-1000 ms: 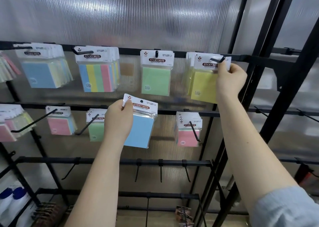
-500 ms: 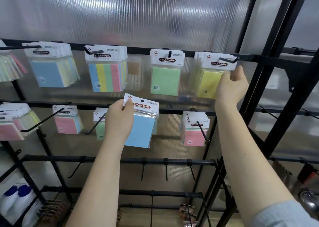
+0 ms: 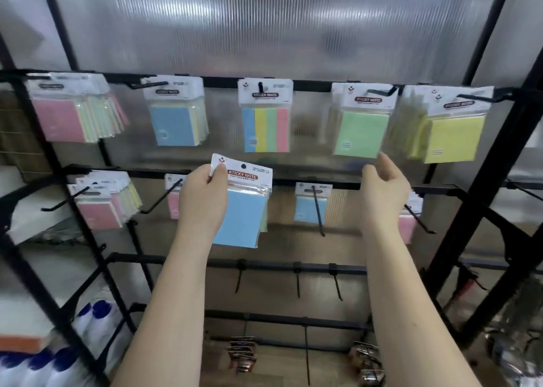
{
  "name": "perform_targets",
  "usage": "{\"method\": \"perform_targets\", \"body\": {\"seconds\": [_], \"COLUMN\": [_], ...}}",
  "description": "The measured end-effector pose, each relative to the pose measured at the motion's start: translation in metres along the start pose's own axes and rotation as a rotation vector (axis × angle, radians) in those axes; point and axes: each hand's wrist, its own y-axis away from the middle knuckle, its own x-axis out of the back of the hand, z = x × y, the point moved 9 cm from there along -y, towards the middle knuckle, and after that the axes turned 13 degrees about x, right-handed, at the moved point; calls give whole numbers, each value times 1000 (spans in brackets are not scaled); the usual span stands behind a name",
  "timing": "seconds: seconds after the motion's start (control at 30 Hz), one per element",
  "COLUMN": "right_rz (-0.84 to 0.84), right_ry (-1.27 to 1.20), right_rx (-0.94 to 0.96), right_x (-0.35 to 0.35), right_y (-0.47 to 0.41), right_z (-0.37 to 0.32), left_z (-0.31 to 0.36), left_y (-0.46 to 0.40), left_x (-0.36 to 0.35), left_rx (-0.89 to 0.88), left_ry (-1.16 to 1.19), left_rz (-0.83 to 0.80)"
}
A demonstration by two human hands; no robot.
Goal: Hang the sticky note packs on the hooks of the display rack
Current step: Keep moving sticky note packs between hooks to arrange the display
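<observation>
Currently the left hand (image 3: 202, 201) pinches the blue sticky note pack (image 3: 242, 207) by the left edge of its header card, thumb on the front, while the right hand (image 3: 382, 186) hovers empty with fingers loosely spread just below the green pack (image 3: 363, 122). Held in front of the middle rail, the pack hangs with its long axis near vertical, header and punched hole (image 3: 243, 166) uppermost, leaning slightly right. That one-sided pinch could let the pack swing so the hole misses a hook (image 3: 318, 210) tip, or it may slip and drop.

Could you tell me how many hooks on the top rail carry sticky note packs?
5, left to right: pink-fronted stack, blue, striped, green, yellow. More may hang beyond the left edge.
</observation>
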Motion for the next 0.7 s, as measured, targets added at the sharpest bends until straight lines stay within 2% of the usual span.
{"method": "perform_targets", "body": {"seconds": [0.2, 0.4, 0.7], "right_rz": [-149, -279, -445], "right_ry": [47, 85, 144], "right_rx": [-17, -29, -40], "right_x": [-48, -90, -156], "right_y": [48, 87, 123], "right_z": [-4, 1, 16], "left_z": [-7, -25, 8], "left_y": [-8, -19, -44], "left_x": [67, 116, 144], "left_rx": [-22, -7, -228], "left_ry": [-13, 16, 73], "left_rz": [61, 31, 25]}}
